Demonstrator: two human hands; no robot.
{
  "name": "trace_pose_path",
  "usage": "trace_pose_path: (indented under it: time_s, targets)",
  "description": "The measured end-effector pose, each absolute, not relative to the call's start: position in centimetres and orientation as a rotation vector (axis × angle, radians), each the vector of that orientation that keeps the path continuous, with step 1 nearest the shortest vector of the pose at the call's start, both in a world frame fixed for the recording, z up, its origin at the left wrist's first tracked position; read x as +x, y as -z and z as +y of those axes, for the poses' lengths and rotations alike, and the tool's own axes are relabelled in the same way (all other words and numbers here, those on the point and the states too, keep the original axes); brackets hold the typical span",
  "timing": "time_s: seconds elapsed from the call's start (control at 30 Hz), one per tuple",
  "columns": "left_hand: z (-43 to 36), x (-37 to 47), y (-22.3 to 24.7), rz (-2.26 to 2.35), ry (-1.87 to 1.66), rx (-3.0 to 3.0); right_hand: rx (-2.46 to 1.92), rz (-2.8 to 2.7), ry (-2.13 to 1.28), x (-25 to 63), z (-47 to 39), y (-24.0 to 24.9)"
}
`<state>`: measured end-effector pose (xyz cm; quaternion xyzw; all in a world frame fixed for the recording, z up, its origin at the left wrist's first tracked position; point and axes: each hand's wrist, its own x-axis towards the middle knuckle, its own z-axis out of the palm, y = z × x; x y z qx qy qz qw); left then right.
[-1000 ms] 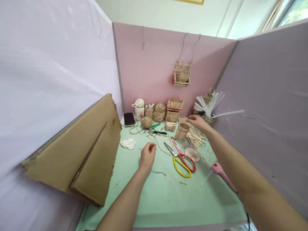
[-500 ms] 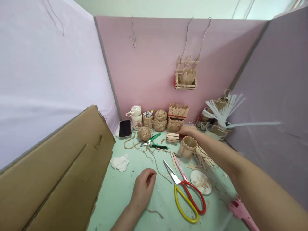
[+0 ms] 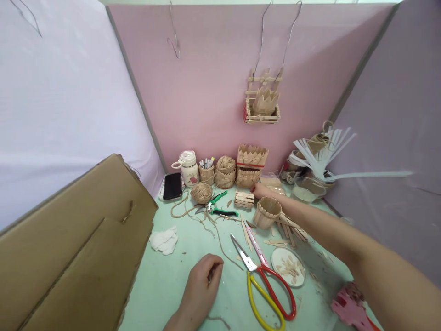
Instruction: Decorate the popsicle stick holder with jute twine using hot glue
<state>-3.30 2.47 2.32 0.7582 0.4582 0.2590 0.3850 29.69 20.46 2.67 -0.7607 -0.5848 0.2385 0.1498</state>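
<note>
My left hand (image 3: 203, 279) rests on the green tabletop in a loose fist, thumb against the curled fingers, and nothing shows in it. A short twine end lies by its wrist. My right hand (image 3: 262, 190) reaches to the back, its fingers curled; anything inside them is hidden. It is close to a stick-covered basket (image 3: 248, 178), a small slatted roll (image 3: 244, 200) and a round stick pot (image 3: 267, 212). Between my arms lie large scissors (image 3: 253, 266) with red and yellow handles, a pink cutter (image 3: 257, 243) and a white dish (image 3: 288, 266) of wood bits.
Cardboard (image 3: 79, 248) leans at the left. Green-handled pruners (image 3: 217, 207), a twine ball (image 3: 201, 193), a phone (image 3: 172, 186) and a lidded bottle (image 3: 189, 169) stand or lie behind. Wooden sticks (image 3: 289, 227), glue sticks (image 3: 322, 156) and a pink glue gun (image 3: 351, 305) are at the right.
The camera view has tilted down and shifted a little. My right hand has drawn slightly left, its fingers now more visibly curled beside the basket. My left hand stays closed on the table.
</note>
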Motion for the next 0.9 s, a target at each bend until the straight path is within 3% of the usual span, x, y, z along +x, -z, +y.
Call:
trace_pose_path:
  time_s: [0.9]
  targets:
    - [2.5, -3.3, -2.3, 1.162, -0.6, 1.967, -2.192, -2.171, -0.776, 29.8, 21.1, -3.4]
